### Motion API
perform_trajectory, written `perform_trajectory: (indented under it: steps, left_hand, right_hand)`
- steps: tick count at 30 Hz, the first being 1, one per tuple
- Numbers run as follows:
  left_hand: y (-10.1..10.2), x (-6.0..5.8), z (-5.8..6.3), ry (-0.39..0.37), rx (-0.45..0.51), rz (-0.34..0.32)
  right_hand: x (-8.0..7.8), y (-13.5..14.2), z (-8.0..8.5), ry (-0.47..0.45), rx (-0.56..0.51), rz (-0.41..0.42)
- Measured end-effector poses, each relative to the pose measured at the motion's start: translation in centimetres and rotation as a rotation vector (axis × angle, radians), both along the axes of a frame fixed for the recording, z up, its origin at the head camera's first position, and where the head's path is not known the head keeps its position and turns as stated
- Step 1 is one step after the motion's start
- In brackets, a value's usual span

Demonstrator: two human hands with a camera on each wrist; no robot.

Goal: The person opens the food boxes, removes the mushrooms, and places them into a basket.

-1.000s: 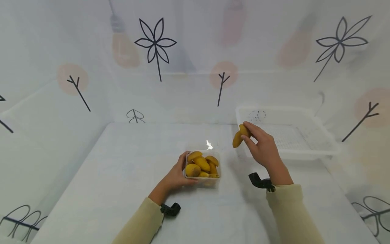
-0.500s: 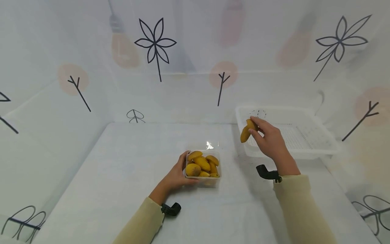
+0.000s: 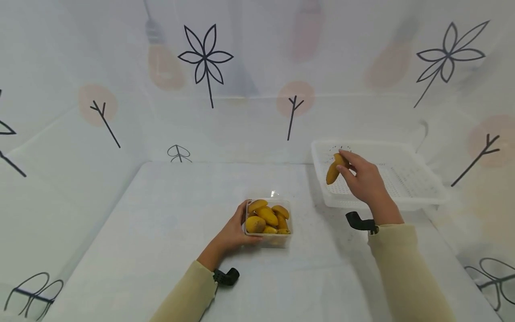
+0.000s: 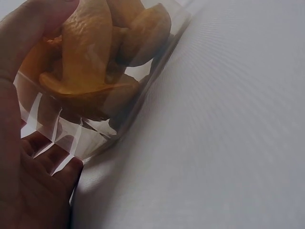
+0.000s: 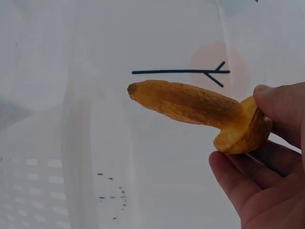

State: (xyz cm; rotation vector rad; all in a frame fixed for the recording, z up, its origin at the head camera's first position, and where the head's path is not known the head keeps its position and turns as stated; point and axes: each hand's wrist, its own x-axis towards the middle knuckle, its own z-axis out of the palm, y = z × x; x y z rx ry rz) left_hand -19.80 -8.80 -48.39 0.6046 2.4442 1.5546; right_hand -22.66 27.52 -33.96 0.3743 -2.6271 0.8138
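1. One white cloth wall (image 3: 241, 125), printed with dark plants and pale pink spots, starts at your far left and runs behind the table (image 3: 181, 197) to the right side.
2. Your left sleeve (image 3: 185, 293) is pale yellow, with a black wrist piece (image 3: 227, 276) just past its cuff.
3. Your left hand (image 3: 234, 230) grips the left side of a clear box (image 3: 274, 242) in a wide hold, the thumb along the near wall.
4. The box stands on the table, and several yellow mushrooms (image 3: 267, 216) lie heaped inside it, pressed against one another; those lower down are partly hidden.
5. To the right, well apart from the box, one mushroom (image 5: 190, 102) is in the air, its stem pointing away from your fingers.
6. Your right hand (image 3: 366, 181) pinches that mushroom by its cap in a narrow hold, between thumb and fingertips.
7. In the head view, hand and mushroom overlap the left part of a white slotted basket (image 3: 422, 179); you cannot tell how high above it they are.
8. Your right sleeve (image 3: 406, 268) matches the left.
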Motion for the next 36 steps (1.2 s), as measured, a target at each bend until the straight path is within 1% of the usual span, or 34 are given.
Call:
perform_trajectory:
  steps: [5,11,15,22,30,36]
  left_hand:
    - [0.0,-0.2,-0.3,0.006,0.001,0.003]
    - [0.0,-0.4,-0.7,-0.026,-0.004,-0.006]
    - [-0.1,-0.4,-0.7,-0.036,-0.01,-0.009]
    - [-0.1,0.0,-0.6,-0.029,-0.017,0.004]
    - [-0.2,-0.2,-0.5,0.006,-0.008,-0.011]
    - [-0.2,-0.2,-0.5,0.004,-0.009,-0.015]
  right_hand:
    - [-0.3,0.5,0.0,-0.024,0.013,-0.014]
    - [-0.6,1.1,-0.3,-0.078,0.04,-0.028]
    - [-0.9,1.5,-0.5,-0.141,0.061,-0.041]
    - [-1.6,2.1,-1.1,-0.283,0.1,-0.053]
    - [-2.2,2.7,-1.4,-0.375,0.131,-0.061]
    - [-2.5,2.9,-1.6,-0.433,0.19,-0.06]
